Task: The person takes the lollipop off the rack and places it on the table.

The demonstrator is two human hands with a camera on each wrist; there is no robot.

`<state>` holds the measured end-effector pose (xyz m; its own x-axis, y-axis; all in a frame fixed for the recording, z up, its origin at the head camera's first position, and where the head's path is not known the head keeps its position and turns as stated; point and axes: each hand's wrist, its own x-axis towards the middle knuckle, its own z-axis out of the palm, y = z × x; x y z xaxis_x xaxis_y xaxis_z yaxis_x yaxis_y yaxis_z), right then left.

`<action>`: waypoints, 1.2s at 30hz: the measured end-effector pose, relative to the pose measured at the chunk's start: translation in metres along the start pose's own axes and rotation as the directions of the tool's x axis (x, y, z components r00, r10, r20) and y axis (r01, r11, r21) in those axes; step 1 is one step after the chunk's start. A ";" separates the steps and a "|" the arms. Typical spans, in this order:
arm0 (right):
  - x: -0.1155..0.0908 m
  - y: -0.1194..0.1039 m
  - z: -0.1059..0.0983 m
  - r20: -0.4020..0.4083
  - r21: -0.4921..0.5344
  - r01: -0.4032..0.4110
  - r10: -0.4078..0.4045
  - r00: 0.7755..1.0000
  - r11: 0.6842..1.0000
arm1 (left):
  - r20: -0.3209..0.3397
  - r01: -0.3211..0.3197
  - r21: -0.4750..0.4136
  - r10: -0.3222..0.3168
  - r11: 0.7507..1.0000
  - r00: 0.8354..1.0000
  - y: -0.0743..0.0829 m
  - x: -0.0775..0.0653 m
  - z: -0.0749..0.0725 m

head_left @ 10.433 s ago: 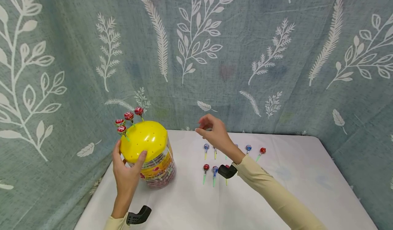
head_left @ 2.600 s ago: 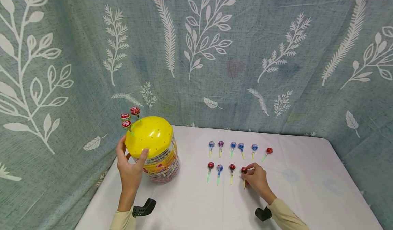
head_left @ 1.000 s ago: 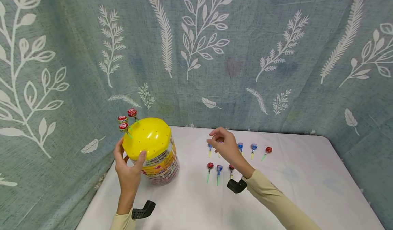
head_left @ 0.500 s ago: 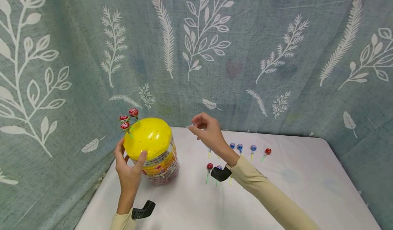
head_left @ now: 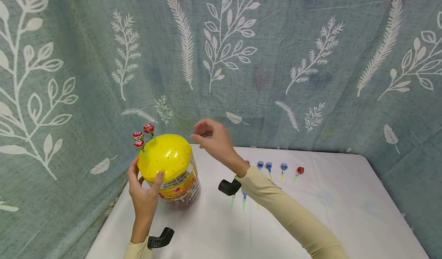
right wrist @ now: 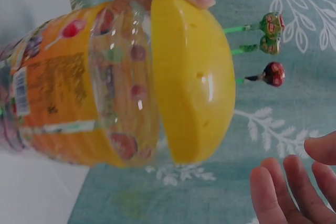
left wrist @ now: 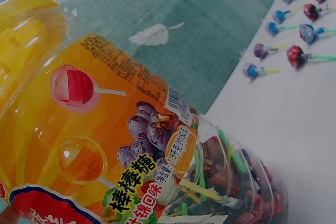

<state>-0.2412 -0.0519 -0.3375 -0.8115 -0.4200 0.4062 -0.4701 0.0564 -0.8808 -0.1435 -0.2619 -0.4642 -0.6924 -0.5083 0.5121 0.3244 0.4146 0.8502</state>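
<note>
A clear plastic lollipop jar with an orange label and a domed yellow lid stands at the left of the table. My left hand grips its near left side, thumb over the lid's edge. Three red-and-green-wrapped lollipops stick up from small holes at the lid's far left. Just right of the lid my right hand hovers in the air, fingers loosely bent. In the right wrist view, its fingers and thumb are apart with nothing between them. More lollipops fill the jar's lower part.
On the white tablecloth right of the jar, lollipops lie in two rows, including a red one at the far right. My right forearm covers part of both rows. A leaf-print curtain hangs behind the table.
One of four lollipops has left the lid; my right hand set a red one at the near row's right end. Since then that hand has moved left, up to the lid. My left hand keeps its grip.
</note>
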 end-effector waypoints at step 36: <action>0.053 -0.003 0.097 0.065 -0.033 0.174 -0.172 0.983 0.984 | -0.001 0.019 0.020 -0.019 1.000 1.000 0.000 0.000 -0.001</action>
<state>-0.2492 -0.1620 -0.3364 -0.6943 -0.4814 0.5350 -0.6156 0.0122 -0.7880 -0.1428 -0.2629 -0.4645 -0.6974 -0.5169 0.4963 0.2982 0.4204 0.8569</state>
